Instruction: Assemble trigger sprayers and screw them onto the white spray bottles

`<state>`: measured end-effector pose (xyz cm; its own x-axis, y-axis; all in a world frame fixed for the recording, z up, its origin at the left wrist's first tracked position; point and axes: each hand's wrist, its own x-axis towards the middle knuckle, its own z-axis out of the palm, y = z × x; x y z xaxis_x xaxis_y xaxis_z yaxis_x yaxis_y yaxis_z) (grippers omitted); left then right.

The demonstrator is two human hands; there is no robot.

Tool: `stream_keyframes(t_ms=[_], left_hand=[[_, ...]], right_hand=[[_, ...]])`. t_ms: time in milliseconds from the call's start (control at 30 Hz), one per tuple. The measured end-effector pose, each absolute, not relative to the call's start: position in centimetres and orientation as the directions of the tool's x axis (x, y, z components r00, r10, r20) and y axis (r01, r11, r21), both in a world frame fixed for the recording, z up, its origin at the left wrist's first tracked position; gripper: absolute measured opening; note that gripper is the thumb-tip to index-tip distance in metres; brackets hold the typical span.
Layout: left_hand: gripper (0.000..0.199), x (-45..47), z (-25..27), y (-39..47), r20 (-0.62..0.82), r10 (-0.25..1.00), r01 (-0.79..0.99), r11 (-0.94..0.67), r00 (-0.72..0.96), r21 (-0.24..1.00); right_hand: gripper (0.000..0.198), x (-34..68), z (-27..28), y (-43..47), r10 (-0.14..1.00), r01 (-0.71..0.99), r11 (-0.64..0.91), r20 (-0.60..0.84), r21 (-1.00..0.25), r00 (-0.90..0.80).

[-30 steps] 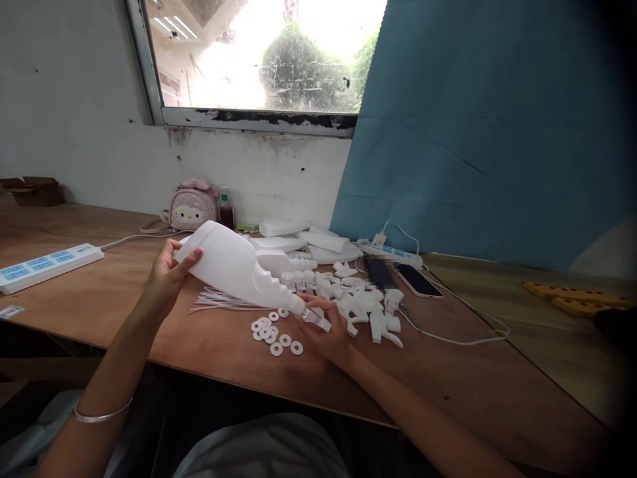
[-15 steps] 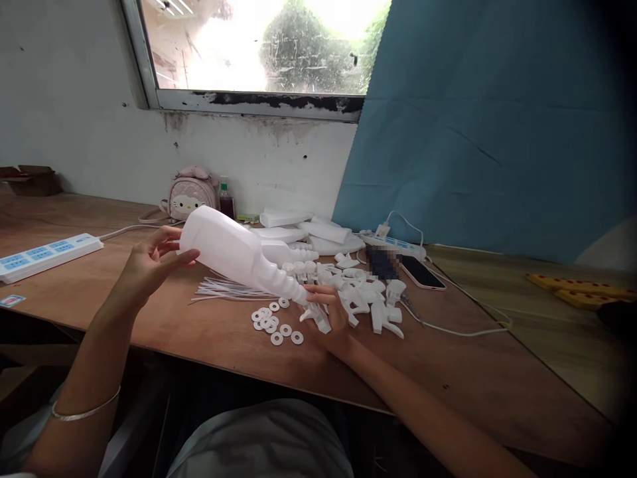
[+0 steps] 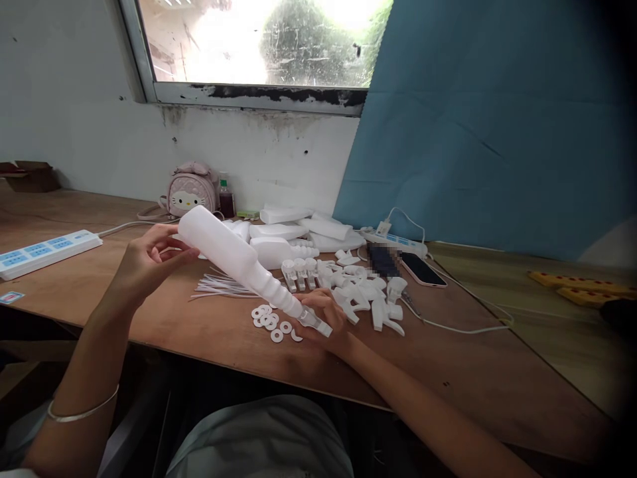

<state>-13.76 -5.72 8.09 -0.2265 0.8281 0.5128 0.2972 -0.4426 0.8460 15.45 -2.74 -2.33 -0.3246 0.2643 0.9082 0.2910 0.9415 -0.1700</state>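
Note:
A white plastic spray bottle (image 3: 226, 249) is held tilted over the table, its base up to the left and its ribbed neck down to the right. At its base, my left hand (image 3: 153, 260) grips with the thumb and curled fingers. My right hand (image 3: 326, 325) is closed around the white trigger spray head (image 3: 313, 320) at the neck's end; how far the two are joined I cannot tell. Several white washers (image 3: 269, 321) lie just below the neck. Thin white tubes (image 3: 221, 285) lie behind the bottle, and more trigger heads (image 3: 361, 292) are heaped beyond my right hand.
More white bottles (image 3: 279, 230) are piled near the wall. A pink bag (image 3: 192, 192) and a dark drink bottle (image 3: 225, 199) stand at the back. A power strip (image 3: 50, 252) lies on the left, a phone (image 3: 423, 270) and white cable (image 3: 460, 332) on the right.
The spray bottle has turned about its long axis and now shows a narrower side. The trigger head has turned too, and my right hand's fingers have shifted around it.

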Motion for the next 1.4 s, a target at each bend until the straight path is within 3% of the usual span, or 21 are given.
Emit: stream_keyframes(t_ms=[200, 367, 567, 867, 1000, 1200, 1400], left_hand=[[0.038, -13.6, 8.4, -6.3, 0.485, 0.853, 0.177, -0.456, -0.192, 0.872], [0.047, -13.6, 8.4, -6.4, 0.489, 0.85, 0.09, -0.481, -0.194, 0.872], [0.03, -14.4, 7.9, -6.0, 0.541, 0.821, 0.203, -0.507, -0.181, 0.838], [0.032, -14.6, 8.4, -6.9, 0.623, 0.766, 0.415, -0.521, -0.159, 0.746], [0.035, -15.3, 8.1, -6.6, 0.567, 0.805, 0.475, -0.436, -0.174, 0.765], [0.03, -14.7, 8.5, -6.8, 0.478, 0.871, 0.374, -0.408, -0.114, 0.833], [0.036, -14.0, 8.6, -6.3, 0.436, 0.877, 0.185, -0.403, -0.201, 0.896]], right_hand=[[0.041, 15.6, -2.5, -2.7, 0.276, 0.28, 0.941, 0.909, -0.19, -0.312], [0.04, 15.7, -2.8, -2.5, 0.263, 0.267, 0.948, 0.899, -0.174, -0.35], [0.039, 15.8, -2.9, -2.4, 0.253, 0.277, 0.948, 0.897, -0.156, -0.363], [0.04, 15.8, -3.0, -2.3, 0.244, 0.255, 0.954, 0.905, -0.159, -0.35], [0.04, 15.7, -3.1, -2.3, 0.245, 0.245, 0.955, 0.909, -0.167, -0.337], [0.041, 15.8, -3.1, -2.4, 0.26, 0.256, 0.95, 0.904, -0.178, -0.339], [0.037, 15.9, -2.7, -2.7, 0.285, 0.251, 0.946, 0.896, -0.205, -0.342]])
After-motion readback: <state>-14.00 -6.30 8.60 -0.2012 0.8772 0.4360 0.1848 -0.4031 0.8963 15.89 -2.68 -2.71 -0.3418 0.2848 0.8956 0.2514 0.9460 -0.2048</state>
